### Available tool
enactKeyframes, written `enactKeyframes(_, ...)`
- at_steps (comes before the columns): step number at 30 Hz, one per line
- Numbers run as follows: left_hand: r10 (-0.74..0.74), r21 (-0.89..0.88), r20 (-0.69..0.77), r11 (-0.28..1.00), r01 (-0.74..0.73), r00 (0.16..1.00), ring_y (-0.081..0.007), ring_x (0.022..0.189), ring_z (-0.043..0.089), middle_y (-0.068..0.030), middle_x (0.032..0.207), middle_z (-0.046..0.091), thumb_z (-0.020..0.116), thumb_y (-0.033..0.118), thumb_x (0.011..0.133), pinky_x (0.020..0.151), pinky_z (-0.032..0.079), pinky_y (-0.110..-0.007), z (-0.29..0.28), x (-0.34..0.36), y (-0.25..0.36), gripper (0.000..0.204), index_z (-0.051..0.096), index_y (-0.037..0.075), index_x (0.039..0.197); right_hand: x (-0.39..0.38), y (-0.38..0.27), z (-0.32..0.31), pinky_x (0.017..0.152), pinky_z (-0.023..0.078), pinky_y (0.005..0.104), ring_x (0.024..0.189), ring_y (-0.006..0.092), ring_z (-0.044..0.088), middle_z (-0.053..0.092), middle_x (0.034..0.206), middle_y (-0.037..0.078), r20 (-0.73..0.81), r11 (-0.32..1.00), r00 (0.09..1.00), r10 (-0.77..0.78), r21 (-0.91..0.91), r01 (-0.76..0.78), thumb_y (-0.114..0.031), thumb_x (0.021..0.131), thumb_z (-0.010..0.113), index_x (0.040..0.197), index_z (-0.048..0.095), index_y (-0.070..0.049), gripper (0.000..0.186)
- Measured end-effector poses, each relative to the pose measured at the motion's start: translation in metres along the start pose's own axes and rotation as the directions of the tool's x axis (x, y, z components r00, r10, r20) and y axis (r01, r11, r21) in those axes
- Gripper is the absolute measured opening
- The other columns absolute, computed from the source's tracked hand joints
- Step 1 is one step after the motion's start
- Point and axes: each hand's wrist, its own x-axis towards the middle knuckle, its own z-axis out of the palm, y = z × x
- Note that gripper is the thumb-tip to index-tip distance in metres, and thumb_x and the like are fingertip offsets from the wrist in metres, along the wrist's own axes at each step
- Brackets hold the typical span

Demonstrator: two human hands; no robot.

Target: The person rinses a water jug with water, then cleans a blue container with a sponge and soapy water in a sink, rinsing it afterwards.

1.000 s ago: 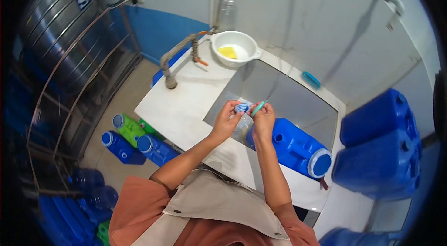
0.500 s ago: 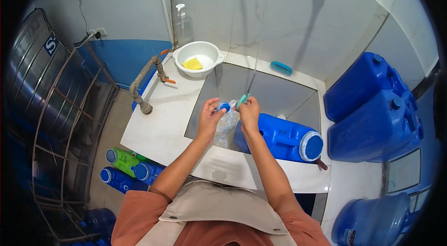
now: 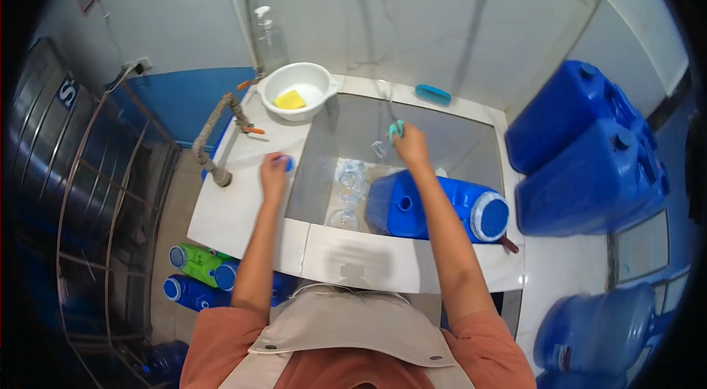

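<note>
Over the white counter, my left hand (image 3: 272, 177) pinches a round blue cap (image 3: 289, 164). My right hand (image 3: 410, 145) is closed around the teal handles of a pair of scissors (image 3: 396, 129) above the sink (image 3: 305, 194). Just left of the scissors is a small clear plastic piece (image 3: 379, 148); whether it touches them I cannot tell. Below, clear round plastic pieces (image 3: 350, 183) lie on the sink floor. A blue jug (image 3: 453, 203) with a large white-rimmed cap lies on its side across the sink's front right, under my right forearm.
A white basin (image 3: 324, 100) holding a yellow sponge (image 3: 289, 100) stands at the back left, near a pump bottle (image 3: 271, 43) and bent pipe (image 3: 210, 124). A blue brush (image 3: 433, 94) lies on the back ledge. Large blue jerrycans (image 3: 574, 175) stand right; more jugs (image 3: 199, 262) sit on the floor left.
My hands have moved apart: the left carries the blue cap left over the counter, the right lifts away with the scissors. The clear plastic that was between them has left my left hand.
</note>
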Motion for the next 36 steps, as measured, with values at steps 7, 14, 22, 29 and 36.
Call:
enactKeyframes(7, 0.012, 0.653, 0.066, 0.756, -0.052, 0.998, -0.0315, 0.087, 0.055, -0.0170, 0.091, 0.058, 0.060, 0.015, 0.078, 0.078, 0.043, -0.040, -0.068, 0.011, -0.033, 0.022, 0.065, 0.000, 0.094, -0.078, 0.159, -0.174, 0.073, 0.045, 0.0390, 0.083, 0.0324, 0.061, 0.063, 0.088, 0.021, -0.238, 0.922, 0.906, 0.350, -0.082, -0.378, -0.036, 0.083, 0.055, 0.092, 0.059, 0.000, 0.037)
enactKeyframes(14, 0.352, 0.119, 0.295, 0.909, -0.400, 0.888, -0.0279, 0.107, 0.047, -0.0135, 0.110, 0.052, 0.053, 0.011, 0.083, 0.094, 0.035, -0.037, 0.084, -0.073, 0.119, 0.027, 0.052, 0.002, 0.108, -0.131, 0.148, -0.163, 0.067, 0.044, 0.0355, 0.074, 0.0261, 0.059, 0.061, 0.078, 0.017, -0.193, 0.938, 0.927, 0.322, 0.200, -0.284, -0.035, 0.086, 0.055, 0.092, 0.052, -0.002, 0.034)
enactKeyframes(22, 0.484, 0.005, 0.442, 0.840, -0.542, 0.755, -0.0345, 0.112, 0.044, -0.0193, 0.120, 0.048, 0.052, 0.023, 0.086, 0.099, 0.029, -0.044, 0.178, -0.154, 0.117, 0.039, 0.048, 0.000, 0.118, -0.158, 0.041, -0.062, 0.093, 0.037, 0.0332, 0.113, 0.0247, 0.048, 0.051, 0.119, 0.015, -0.157, 0.758, 0.971, 0.182, 0.651, -0.037, -0.015, 0.092, 0.044, 0.114, 0.042, -0.001, 0.025)
enactKeyframes(29, 0.340, 0.171, 0.414, 0.882, -0.440, 0.844, -0.0319, 0.112, 0.042, -0.0137, 0.120, 0.047, 0.051, 0.024, 0.087, 0.092, 0.032, -0.042, 0.146, -0.143, 0.096, 0.039, 0.048, 0.006, 0.121, -0.167, -0.006, 0.003, 0.090, 0.037, 0.0403, 0.109, 0.0358, 0.047, 0.050, 0.113, 0.023, -0.325, 0.979, 0.945, 0.024, 0.201, 0.044, -0.025, 0.086, 0.053, 0.115, 0.038, 0.004, 0.043)
enactKeyframes(36, 0.258, 0.244, 0.368, 0.900, -0.360, 0.893, -0.0306, 0.105, 0.044, -0.0126, 0.112, 0.049, 0.052, 0.025, 0.087, 0.087, 0.034, -0.041, 0.149, -0.144, 0.099, 0.035, 0.051, 0.009, 0.118, -0.158, -0.009, 0.007, 0.081, 0.042, 0.0416, 0.094, 0.0360, 0.055, 0.057, 0.100, 0.019, -0.374, 0.978, 0.926, 0.058, 0.209, 0.023, -0.030, 0.084, 0.055, 0.107, 0.046, 0.004, 0.042)
